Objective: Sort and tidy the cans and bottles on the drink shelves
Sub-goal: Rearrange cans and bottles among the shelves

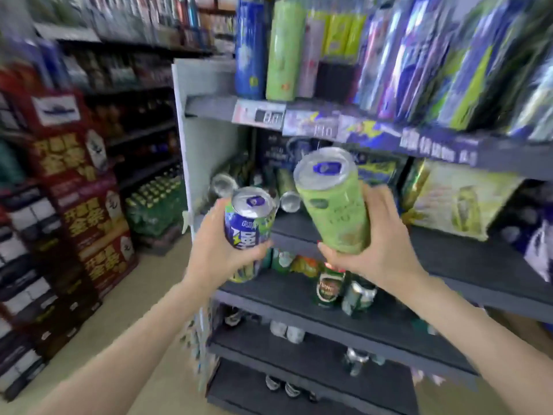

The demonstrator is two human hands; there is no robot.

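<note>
Two gripped cans: blue can in left hand, tall green can in right hand; labels blurred.

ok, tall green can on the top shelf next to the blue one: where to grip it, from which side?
Grip the tall green can round its mid-body from the front. It stands upright at the shelf edge with its front open; the tall blue can and packs crowd its sides, so fingers likely won't fit there.

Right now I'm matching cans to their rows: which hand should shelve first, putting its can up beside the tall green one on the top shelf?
Probably the right hand: it grips the matching tall green can, already raised nearest the shelved green can.
</note>
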